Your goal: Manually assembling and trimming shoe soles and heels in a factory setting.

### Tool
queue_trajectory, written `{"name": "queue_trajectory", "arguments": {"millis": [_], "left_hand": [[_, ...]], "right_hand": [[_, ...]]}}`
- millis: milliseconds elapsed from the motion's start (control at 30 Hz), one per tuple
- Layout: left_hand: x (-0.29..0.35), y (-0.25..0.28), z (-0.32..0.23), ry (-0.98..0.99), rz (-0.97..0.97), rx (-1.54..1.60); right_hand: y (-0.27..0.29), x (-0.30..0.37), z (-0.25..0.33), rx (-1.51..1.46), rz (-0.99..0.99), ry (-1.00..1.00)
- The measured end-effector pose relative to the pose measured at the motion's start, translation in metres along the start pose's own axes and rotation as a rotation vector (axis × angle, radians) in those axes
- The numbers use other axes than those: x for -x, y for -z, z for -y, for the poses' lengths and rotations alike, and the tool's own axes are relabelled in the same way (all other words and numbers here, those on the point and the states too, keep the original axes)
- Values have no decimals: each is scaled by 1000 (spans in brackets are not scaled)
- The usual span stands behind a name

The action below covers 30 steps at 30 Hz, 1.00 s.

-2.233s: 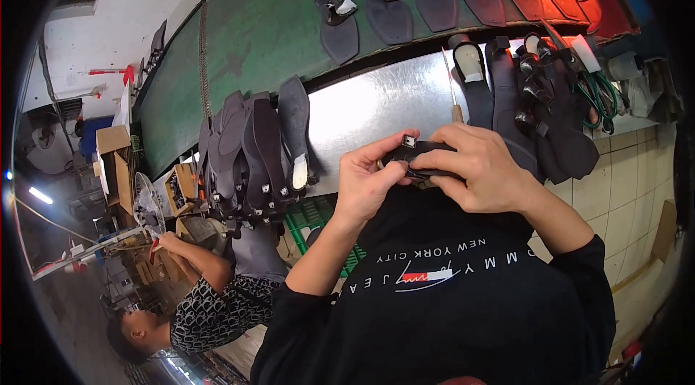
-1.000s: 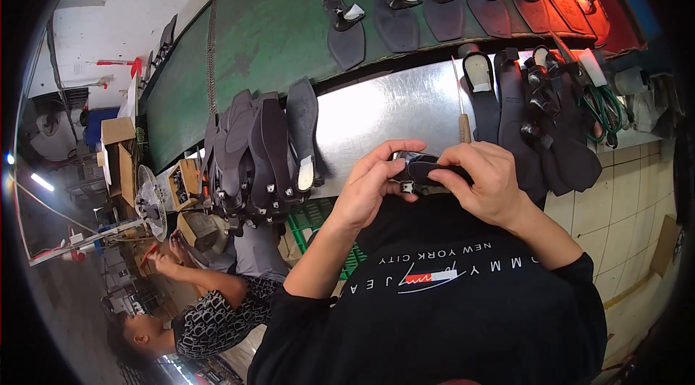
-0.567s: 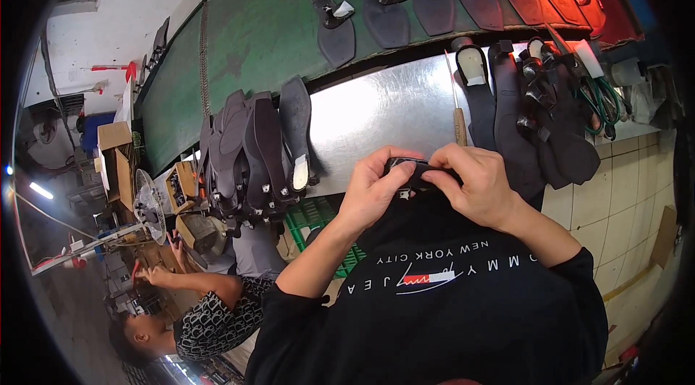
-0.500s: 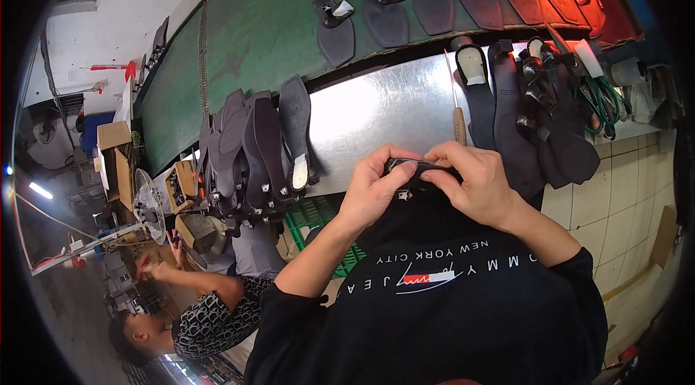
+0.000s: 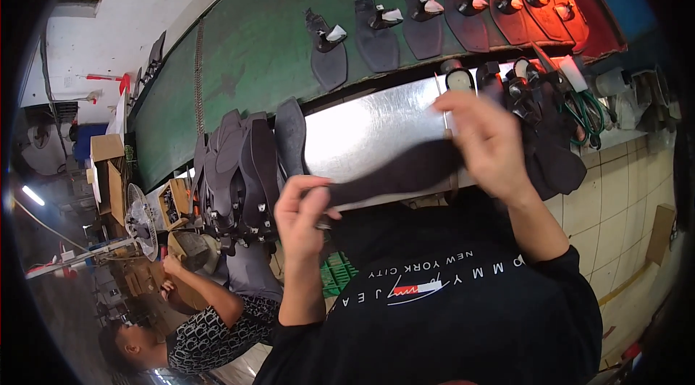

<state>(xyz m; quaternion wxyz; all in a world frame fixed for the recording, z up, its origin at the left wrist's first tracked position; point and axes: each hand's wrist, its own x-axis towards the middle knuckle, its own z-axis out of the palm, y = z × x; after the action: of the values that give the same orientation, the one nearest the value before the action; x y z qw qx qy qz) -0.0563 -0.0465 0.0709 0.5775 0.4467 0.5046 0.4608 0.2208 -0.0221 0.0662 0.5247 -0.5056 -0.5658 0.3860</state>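
Observation:
My left hand [image 5: 302, 215] is closed on the narrow end of a dark shoe sole [image 5: 398, 173], which lies slanting across the front of the shiny metal worktop [image 5: 355, 124]. Over the sole's broad end is my right hand [image 5: 492, 142], smeared by motion; whether its fingers touch anything cannot be made out. Just beyond those fingers, a black piece with a pale oval inside [image 5: 459, 79] rests on the worktop. A thin pointed tool [image 5: 438, 84] shows beside it, mostly hidden by the hand.
Dark soles [image 5: 228, 139] overlap at the left of the worktop. Strapped soles [image 5: 423, 23] line the green conveyor belt [image 5: 246, 37], reddish-lit at the right. More soles [image 5: 557, 168] and a green cord [image 5: 590, 120] are on the right. A co-worker [image 5: 210, 320] works at the left near a fan [image 5: 141, 218].
My hands have moved apart, the left one leftward and the right one up toward the worktop's far side. The sole now stretches out broadside, where before only a small dark part showed between my fingers.

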Motion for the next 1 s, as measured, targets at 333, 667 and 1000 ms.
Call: {"name": "queue_trajectory", "arguments": {"millis": [333,667,1000], "left_hand": [[-14,4,60,540,-271,892],[-14,-34,51,722,-162,1138],[-8,-57,46,744,-147,1120]], "right_hand": [[-20,17,-63,708,75,-14],[-46,51,-9,-276,493,-392],[-59,63,-32,-160,428,-153]]}}
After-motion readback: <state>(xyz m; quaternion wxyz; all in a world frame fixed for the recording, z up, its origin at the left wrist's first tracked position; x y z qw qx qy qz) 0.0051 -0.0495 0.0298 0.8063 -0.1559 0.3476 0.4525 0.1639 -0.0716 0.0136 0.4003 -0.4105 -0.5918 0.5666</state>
